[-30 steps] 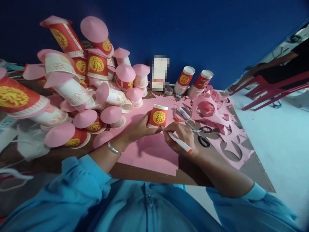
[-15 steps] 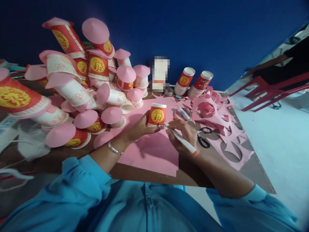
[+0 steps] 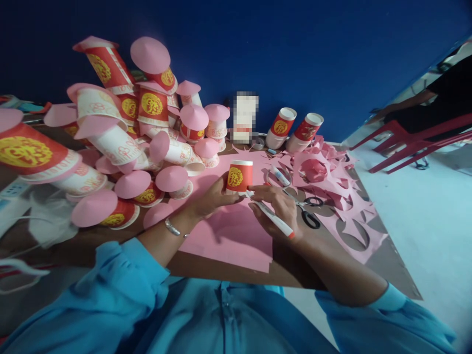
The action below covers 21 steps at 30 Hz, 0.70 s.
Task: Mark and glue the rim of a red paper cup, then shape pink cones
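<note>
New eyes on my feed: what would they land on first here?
Probably the heap of paper cups with pink cone hats, piled on the left of the table before the blue wall. Next, the red cup near the middle, in the left hand, with a white pen in the right hand at its lower edge.

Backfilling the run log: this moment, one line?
left hand: holds red cup | right hand: holds white marker, tip near cup's lower edge | beside right hand: scissors
</note>
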### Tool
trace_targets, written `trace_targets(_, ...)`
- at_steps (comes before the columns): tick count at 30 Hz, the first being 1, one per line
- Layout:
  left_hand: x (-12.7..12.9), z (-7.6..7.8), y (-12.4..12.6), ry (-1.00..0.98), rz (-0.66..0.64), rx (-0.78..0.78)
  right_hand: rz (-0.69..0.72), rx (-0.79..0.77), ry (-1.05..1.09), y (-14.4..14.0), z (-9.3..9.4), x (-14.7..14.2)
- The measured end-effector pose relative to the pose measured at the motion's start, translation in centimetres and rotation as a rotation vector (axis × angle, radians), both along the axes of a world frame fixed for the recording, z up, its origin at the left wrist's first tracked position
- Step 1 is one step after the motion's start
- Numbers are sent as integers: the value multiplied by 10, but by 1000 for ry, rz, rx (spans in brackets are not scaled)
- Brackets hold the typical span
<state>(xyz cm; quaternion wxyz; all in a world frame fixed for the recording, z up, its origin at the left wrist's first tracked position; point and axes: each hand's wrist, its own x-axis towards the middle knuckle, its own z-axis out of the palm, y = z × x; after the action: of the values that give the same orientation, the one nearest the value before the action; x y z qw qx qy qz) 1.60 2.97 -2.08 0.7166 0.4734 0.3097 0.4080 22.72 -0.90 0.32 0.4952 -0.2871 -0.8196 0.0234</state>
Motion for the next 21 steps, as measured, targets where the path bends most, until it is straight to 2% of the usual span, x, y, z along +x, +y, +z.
trace_targets(10, 1, -3, 0, -50, 9, -30, 44, -4, 14, 1, -1, 0)
trace_targets(15, 1, -1, 1, -125, 14, 2, -22, 42, 54, 2, -2, 0)
trace_targets(21, 1, 1, 1, -127, 8, 43, -41, -2, 69, 0, -2, 0)
